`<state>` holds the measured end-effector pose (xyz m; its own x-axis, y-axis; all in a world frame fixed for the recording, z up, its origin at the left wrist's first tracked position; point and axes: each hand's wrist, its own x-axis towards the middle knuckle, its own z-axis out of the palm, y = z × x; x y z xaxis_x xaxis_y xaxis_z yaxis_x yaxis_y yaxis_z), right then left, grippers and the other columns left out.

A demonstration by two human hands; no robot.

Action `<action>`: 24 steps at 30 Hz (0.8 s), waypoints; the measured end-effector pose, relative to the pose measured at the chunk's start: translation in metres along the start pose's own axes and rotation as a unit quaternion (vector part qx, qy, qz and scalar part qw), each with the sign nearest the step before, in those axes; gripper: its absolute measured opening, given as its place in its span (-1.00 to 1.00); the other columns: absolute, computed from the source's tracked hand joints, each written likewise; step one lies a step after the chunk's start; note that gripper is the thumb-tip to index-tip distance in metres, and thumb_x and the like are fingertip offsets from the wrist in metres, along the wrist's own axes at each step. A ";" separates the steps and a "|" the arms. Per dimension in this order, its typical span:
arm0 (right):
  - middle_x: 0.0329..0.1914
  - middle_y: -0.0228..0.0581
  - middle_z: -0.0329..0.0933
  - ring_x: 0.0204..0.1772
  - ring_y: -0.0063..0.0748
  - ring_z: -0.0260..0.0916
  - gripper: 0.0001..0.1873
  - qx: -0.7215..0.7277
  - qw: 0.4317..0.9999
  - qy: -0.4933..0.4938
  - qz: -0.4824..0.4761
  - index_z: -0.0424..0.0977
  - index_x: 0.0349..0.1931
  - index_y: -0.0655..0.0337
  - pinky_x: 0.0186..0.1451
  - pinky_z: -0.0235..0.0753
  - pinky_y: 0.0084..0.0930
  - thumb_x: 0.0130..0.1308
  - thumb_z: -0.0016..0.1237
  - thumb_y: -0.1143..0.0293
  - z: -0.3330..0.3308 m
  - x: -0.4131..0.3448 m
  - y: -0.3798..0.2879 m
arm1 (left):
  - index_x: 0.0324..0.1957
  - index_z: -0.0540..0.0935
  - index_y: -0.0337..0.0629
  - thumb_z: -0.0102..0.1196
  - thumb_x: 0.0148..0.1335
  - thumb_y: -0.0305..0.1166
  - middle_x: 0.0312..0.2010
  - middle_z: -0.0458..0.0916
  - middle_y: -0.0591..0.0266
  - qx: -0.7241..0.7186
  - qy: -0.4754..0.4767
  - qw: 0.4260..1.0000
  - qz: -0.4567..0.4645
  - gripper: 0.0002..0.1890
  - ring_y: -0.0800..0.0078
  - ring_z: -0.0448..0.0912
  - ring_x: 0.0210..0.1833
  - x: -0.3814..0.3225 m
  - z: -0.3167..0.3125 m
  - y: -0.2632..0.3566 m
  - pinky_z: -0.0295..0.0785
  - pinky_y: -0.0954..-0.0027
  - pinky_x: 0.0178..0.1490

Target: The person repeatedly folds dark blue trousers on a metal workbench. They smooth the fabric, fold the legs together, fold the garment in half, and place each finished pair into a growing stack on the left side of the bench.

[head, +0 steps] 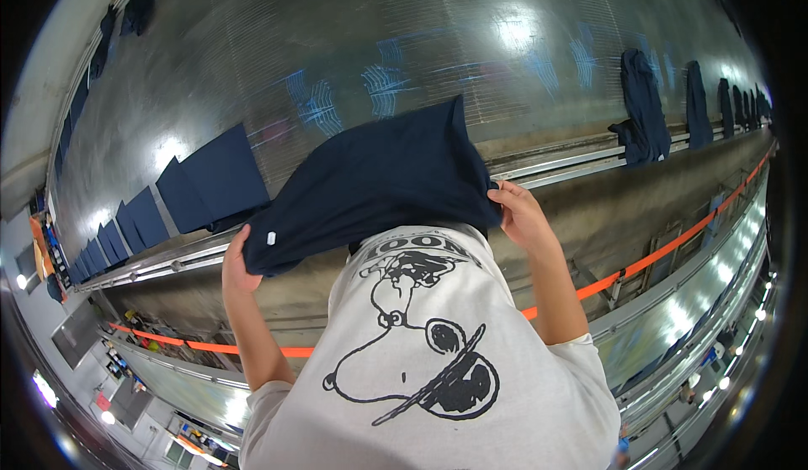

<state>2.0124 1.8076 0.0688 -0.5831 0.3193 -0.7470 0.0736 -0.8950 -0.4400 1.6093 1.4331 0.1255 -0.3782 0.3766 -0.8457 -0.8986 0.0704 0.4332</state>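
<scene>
A dark navy piece of fabric (379,173) is stretched between my two hands, just in front of my body and partly over the edge of a long metal-grey table (341,41). My left hand (240,258) grips its lower left corner, close to a small white tag (271,238). At the right end, my right hand (514,208) pinches the fabric's edge between thumb and fingers. The cloth bulges upward in the middle, and its far right corner points away from me. Blue printed marks (383,88) show on the table surface beyond it.
Flat navy fabric panels (221,170) lie in a row along the near table edge at left. Bunched navy pieces (644,107) hang over the metal rail (562,166) at right. Behind me, an orange band (669,249) runs along a second long table (675,325).
</scene>
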 end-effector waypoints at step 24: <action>-0.28 -0.50 0.63 -0.25 -0.75 0.46 -0.77 -0.135 0.943 0.131 -0.275 0.64 -0.11 0.30 -0.16 0.48 -0.68 0.53 0.16 0.28 0.030 0.137 -0.047 | 0.33 0.47 -0.30 0.22 0.44 -0.31 0.22 0.61 0.07 0.104 0.159 0.945 0.267 -0.50 0.18 0.63 0.21 0.117 0.023 0.045 0.60 0.15 0.26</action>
<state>1.9043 1.8836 0.0020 -0.3763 0.8100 -0.4498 0.0416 -0.4703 -0.8815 1.5300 1.5017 0.0532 -0.8425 0.1154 -0.5263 -0.5106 0.1408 0.8482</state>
